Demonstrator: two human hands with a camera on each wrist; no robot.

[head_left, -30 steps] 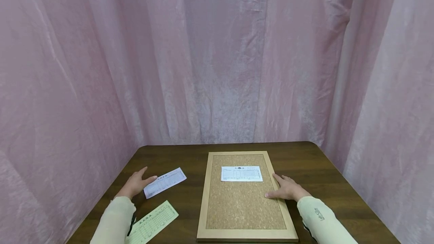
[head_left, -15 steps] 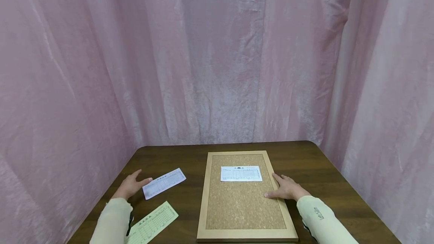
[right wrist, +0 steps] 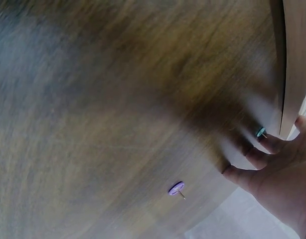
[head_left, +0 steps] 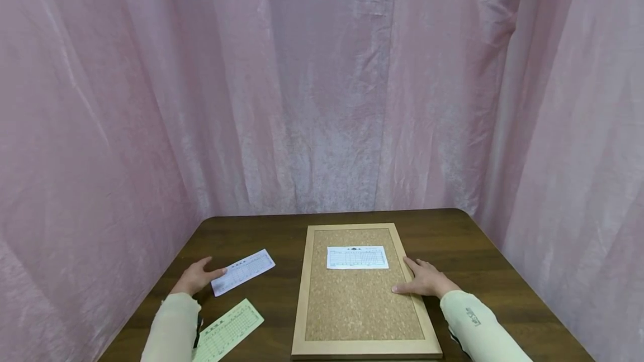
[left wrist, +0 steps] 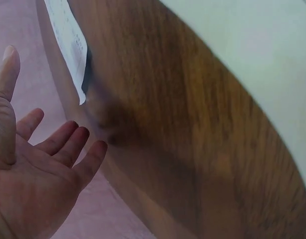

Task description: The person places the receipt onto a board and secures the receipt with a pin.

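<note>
Hands point(head_left: 193, 279) point(head_left: 426, 282) beside pale paper slip point(head_left: 243, 271) and rectangular, wood-framed corkboard point(head_left: 359, 306)

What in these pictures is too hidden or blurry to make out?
- Print on the white slip pinned to the cork board: too small in the head view.
- Green slip: partly covered by the left sleeve and cut by the frame edge.
- Right hand fingertips: blurred, cropped in the right wrist view.

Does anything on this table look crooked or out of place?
Two slips lie askew on the dark wooden table: the pale lavender paper slip by the left hand and the green paper slip. Two loose pushpins, purple and teal, lie near the right hand.
</note>
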